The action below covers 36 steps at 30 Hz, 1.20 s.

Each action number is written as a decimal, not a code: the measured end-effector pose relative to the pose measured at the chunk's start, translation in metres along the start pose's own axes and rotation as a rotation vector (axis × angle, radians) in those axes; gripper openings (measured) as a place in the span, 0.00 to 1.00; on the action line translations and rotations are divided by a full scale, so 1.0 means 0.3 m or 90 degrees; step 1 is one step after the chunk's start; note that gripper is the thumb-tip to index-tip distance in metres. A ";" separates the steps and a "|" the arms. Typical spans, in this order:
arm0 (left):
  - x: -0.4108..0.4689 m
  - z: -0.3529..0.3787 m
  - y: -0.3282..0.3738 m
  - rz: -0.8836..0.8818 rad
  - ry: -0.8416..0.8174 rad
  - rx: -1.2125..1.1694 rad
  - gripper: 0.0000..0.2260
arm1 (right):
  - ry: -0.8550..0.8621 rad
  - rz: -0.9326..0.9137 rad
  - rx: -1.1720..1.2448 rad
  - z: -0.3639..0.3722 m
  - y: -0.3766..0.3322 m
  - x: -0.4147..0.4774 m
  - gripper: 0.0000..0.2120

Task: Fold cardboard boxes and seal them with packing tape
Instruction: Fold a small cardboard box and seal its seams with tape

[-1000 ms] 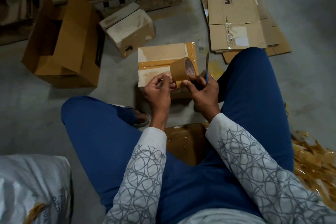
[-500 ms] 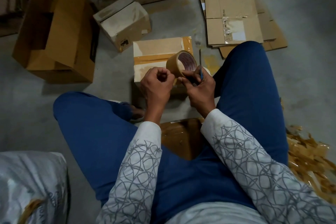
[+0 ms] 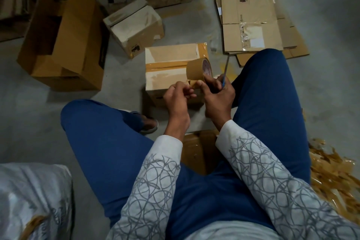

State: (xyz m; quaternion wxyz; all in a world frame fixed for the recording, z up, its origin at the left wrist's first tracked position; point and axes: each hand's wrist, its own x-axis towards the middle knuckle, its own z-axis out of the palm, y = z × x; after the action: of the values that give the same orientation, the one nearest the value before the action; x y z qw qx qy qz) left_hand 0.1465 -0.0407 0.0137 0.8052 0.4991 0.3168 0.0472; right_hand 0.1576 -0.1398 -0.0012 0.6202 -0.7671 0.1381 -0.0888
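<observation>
A small cardboard box [image 3: 167,68] stands on the floor between my knees, with brown tape along its top seam and right edge. Above its near right corner my right hand [image 3: 219,95] grips a roll of brown packing tape [image 3: 195,70] together with a blue-handled cutter [image 3: 225,73] that sticks up beside the roll. My left hand [image 3: 176,96] pinches the loose end of the tape [image 3: 191,84] just below the roll.
A large open box [image 3: 64,45] lies at the left, and a small dusty box [image 3: 136,25] is behind the taped one. Flattened cardboard sheets [image 3: 253,23] lie at the back right. Torn tape scraps [image 3: 331,171] litter the floor at the right. A white sack [image 3: 33,197] is at the near left.
The left hand has shifted from a closed fist beside the roll to pinching the tape's free end below it. The roll has turned more edge-on in the right hand.
</observation>
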 end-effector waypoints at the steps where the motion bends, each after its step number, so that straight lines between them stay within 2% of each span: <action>1: -0.001 -0.007 0.010 -0.032 -0.015 -0.065 0.05 | -0.001 0.001 0.014 0.002 -0.001 0.000 0.19; 3: 0.003 -0.022 0.025 -0.081 -0.018 -0.146 0.06 | -0.007 0.005 0.035 0.007 0.000 -0.001 0.15; 5: 0.005 -0.031 0.034 -0.109 -0.003 -0.155 0.08 | -0.004 0.007 0.048 0.008 -0.005 -0.001 0.13; 9: 0.024 -0.028 0.023 -0.113 -0.009 -0.024 0.20 | -0.023 -0.012 0.058 0.004 -0.012 -0.005 0.13; 11: 0.029 -0.019 0.021 -0.087 -0.009 0.017 0.23 | -0.039 -0.041 0.058 0.003 -0.015 -0.011 0.12; 13: 0.029 -0.013 0.024 -0.063 0.007 0.012 0.19 | -0.045 -0.072 0.044 0.002 -0.017 -0.018 0.11; 16: 0.026 -0.016 0.031 -0.056 0.034 -0.039 0.08 | -0.047 -0.105 0.020 0.006 -0.016 -0.020 0.20; 18: 0.020 -0.022 0.033 -0.052 0.040 -0.059 0.04 | -0.045 -0.113 0.003 0.009 -0.010 -0.018 0.20; 23: 0.009 -0.021 0.037 -0.089 0.041 -0.094 0.04 | -0.028 -0.127 -0.026 0.014 0.013 -0.020 0.09; 26: 0.001 -0.020 0.041 -0.149 0.042 -0.162 0.05 | -0.020 -0.122 -0.026 0.015 0.017 -0.021 0.11; 30: 0.002 -0.026 0.046 -0.195 0.017 -0.209 0.09 | -0.018 -0.133 -0.014 0.015 0.010 -0.025 0.09; 33: 0.006 -0.030 0.042 -0.221 -0.016 -0.199 0.14 | -0.005 -0.144 0.007 0.015 -0.009 -0.028 0.21; 36: 0.008 -0.029 0.044 -0.254 -0.046 -0.210 0.07 | -0.001 -0.140 0.012 0.015 -0.015 -0.030 0.26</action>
State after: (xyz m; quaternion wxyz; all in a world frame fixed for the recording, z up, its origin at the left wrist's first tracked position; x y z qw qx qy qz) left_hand 0.1468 -0.0263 0.0209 0.8800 0.2900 0.3678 -0.0794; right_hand 0.1509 -0.1318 0.0024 0.6138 -0.7720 0.0515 -0.1570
